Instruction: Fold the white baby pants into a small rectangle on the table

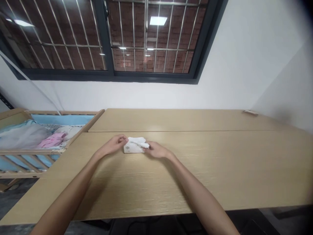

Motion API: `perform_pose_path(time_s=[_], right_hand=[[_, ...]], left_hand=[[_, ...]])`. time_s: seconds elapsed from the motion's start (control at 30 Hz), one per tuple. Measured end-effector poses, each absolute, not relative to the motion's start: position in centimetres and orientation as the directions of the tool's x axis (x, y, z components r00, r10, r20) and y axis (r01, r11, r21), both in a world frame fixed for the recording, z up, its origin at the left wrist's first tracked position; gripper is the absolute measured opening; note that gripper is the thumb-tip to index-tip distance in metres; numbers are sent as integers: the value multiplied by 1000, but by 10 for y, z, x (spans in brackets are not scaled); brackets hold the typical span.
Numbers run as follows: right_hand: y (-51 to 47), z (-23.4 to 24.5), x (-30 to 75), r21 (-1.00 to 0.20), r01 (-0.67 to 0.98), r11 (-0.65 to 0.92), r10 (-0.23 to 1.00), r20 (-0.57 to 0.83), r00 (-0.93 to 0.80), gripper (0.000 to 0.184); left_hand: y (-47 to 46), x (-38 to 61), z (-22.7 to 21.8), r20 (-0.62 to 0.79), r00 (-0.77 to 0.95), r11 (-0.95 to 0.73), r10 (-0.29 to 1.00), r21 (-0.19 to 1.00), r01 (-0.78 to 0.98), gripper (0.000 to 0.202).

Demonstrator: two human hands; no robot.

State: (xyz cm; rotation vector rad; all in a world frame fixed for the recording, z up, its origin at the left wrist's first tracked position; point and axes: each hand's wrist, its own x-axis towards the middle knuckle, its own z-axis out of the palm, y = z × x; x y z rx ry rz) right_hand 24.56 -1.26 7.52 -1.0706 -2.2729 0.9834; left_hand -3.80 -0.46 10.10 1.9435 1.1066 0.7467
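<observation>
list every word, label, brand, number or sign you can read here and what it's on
No readable text.
White packet: a small dark mark on its front, too small and blurred to read.

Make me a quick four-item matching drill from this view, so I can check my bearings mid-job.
Things:
1. pink cloth
2. white pack
3. crib
4. window frame

Places and looks:
A. dark, higher in view than the table
B. lying inside the crib
C. wooden, beside the table's left end
D. between the left hand and the right hand

Pairs: 1-B, 2-D, 3-C, 4-A
</observation>
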Motion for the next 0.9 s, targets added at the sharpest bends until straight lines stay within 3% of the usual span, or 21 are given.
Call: perform_pose_path(time_s=[0.17,0.4,0.57,0.63,0.73,0.8,0.9], right_hand=[[-4,59,238,-827,421,372,891,191,-412,36],[16,28,228,-805,510,302,953,272,-134,33],[18,25,228,-743,617,260,945,328,-4,48],[12,31,225,-642,689,335,907,419,-51,55],[0,40,213,-384,760,524,804,519,-292,59],[-6,42,204,-250,747,615,752,471,-461,61],[-8,40,196,-177,741,648,746,346,-570,65]], left_hand=[[-3,-40,78,30,532,-237,846,916,325,66],[14,-24,33,169,174,-236,970,819,522,51],[15,-20,24,254,86,-246,963,709,661,43],[10,-16,25,315,84,-283,945,664,692,46],[2,-3,26,423,185,-417,887,562,715,59],[-1,8,23,451,321,-523,833,448,726,69],[-1,15,12,384,435,-557,814,306,772,78]])
